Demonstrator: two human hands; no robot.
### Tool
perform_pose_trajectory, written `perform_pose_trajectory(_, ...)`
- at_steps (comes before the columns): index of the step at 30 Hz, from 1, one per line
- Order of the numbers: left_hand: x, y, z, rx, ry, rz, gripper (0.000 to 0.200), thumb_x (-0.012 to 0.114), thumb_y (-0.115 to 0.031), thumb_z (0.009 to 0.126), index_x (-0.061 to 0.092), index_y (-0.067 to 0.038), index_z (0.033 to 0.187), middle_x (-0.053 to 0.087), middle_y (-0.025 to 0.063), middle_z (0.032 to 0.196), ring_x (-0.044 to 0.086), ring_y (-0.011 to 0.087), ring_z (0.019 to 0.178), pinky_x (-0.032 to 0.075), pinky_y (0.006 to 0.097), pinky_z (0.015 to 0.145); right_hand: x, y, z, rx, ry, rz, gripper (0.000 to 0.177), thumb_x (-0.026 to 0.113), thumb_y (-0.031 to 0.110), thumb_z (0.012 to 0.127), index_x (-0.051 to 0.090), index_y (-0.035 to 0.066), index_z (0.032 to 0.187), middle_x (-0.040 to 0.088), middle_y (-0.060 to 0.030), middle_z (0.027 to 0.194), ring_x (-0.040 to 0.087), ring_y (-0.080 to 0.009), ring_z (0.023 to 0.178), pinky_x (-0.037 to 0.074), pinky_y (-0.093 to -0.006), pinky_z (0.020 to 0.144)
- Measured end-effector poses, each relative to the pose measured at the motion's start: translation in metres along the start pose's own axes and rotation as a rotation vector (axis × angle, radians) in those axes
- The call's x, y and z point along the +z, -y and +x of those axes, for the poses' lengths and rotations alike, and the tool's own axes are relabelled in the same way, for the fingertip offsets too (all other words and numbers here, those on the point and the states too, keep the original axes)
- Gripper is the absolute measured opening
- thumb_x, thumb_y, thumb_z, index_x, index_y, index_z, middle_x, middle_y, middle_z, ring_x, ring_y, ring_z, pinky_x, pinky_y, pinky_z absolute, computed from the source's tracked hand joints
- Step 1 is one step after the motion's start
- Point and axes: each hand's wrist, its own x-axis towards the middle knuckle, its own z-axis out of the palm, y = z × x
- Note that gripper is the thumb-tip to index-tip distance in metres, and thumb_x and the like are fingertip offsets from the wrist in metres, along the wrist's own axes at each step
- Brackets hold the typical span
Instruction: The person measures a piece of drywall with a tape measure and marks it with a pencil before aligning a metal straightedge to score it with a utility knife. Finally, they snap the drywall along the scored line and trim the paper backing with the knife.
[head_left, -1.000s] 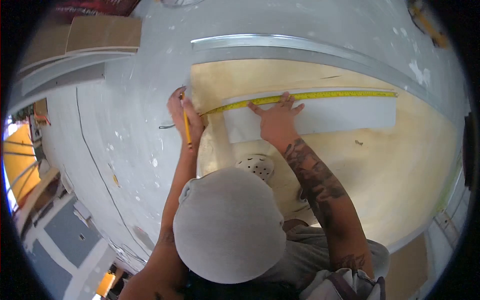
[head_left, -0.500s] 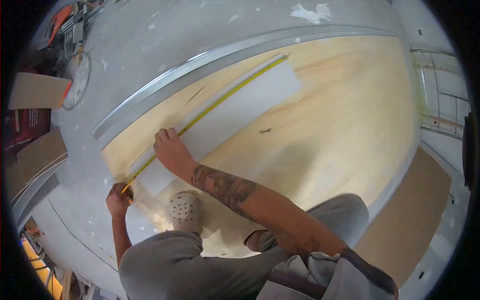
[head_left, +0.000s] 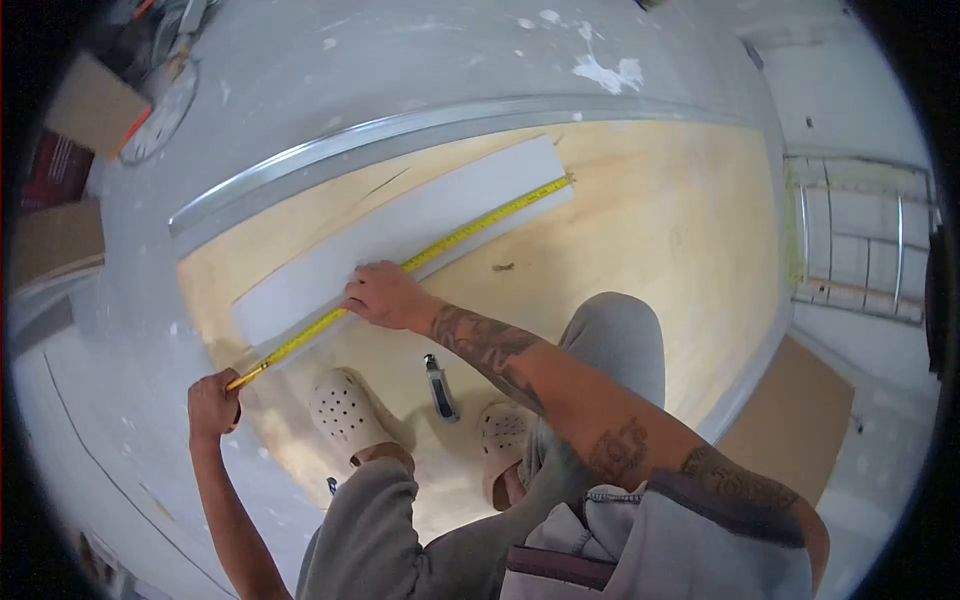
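Note:
My left hand (head_left: 212,405) is closed around a tape measure at the lower left; its case is mostly hidden in the fingers. The yellow tape blade (head_left: 490,216) runs diagonally over a white strip of board (head_left: 330,260), along its near side. Its far end lies at the strip's right end. Partway along, my right hand (head_left: 385,293) is closed on the blade, fingers curled over it and resting on the strip. Below that hand, a utility knife (head_left: 440,388) lies between my shoes.
The strip rests on a wooden sheet (head_left: 680,220). Behind it lies a long metal profile (head_left: 330,150) on the grey floor. Cardboard boxes (head_left: 95,105) stand at left. A brown cardboard sheet (head_left: 790,415) lies at right, near a metal frame (head_left: 865,240).
The tape blade has shifted from the strip's far side to its near side, both hands moving with it. My view has shifted, and the utility knife between the shoes now shows.

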Motion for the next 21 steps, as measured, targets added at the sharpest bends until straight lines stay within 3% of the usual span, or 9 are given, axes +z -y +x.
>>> perform_pose_trajectory(2,0.007,0.0,-0.006,-0.052,0.045,0.023,0.005,0.065,-0.013,0.079,0.066,-0.009,0.082,0.063,0.0163,0.07,0.062,0.0384,0.069,0.048,0.0471,0.063,0.003,0.004,-0.004,-0.046,-0.132,-0.038,0.027,0.056,0.034,0.093,0.064,0.01,0.084,0.058,-0.0105,0.084,0.059,-0.0303,0.088,0.046,-0.0453,0.08)
perform_pose_trajectory(6,0.015,0.01,-0.011,-0.029,0.004,0.054,0.009,0.066,-0.017,0.081,0.067,-0.008,0.081,0.063,0.0168,0.07,0.061,0.0385,0.069,0.048,0.0477,0.063,0.004,0.017,-0.005,-0.004,-0.1,-0.013,0.031,0.058,0.036,0.09,0.065,0.007,0.081,0.059,-0.0129,0.084,0.059,-0.0315,0.088,0.047,-0.0462,0.082)
perform_pose_trajectory(11,-0.003,0.004,0.008,-0.137,0.053,0.066,0.023,0.07,-0.031,0.082,0.07,-0.009,0.08,0.064,0.0154,0.068,0.061,0.0361,0.068,0.048,0.0461,0.066,-0.001,0.024,-0.008,0.071,-0.132,-0.14,0.024,0.058,0.031,0.091,0.061,0.007,0.09,0.055,-0.0124,0.093,0.053,-0.0305,0.092,0.042,-0.0446,0.084)
perform_pose_trajectory(14,-0.008,0.005,0.012,-0.117,0.037,0.098,0.022,0.07,-0.031,0.082,0.071,-0.009,0.08,0.064,0.0152,0.068,0.061,0.0353,0.068,0.049,0.0452,0.067,0.0,0.032,-0.012,0.056,-0.24,-0.233,0.02,0.058,0.027,0.091,0.058,0.008,0.096,0.052,-0.0132,0.096,0.05,-0.0308,0.097,0.038,-0.0458,0.088)
perform_pose_trajectory(21,0.002,0.006,0.002,-0.124,0.058,0.011,0.023,0.07,-0.032,0.083,0.072,-0.009,0.081,0.064,0.0138,0.068,0.061,0.0341,0.066,0.049,0.0447,0.064,0.012,0.021,-0.016,0.119,-0.129,-0.235,0.02,0.056,0.025,0.089,0.059,0.008,0.099,0.053,-0.0158,0.098,0.049,-0.0323,0.095,0.039,-0.0469,0.085)
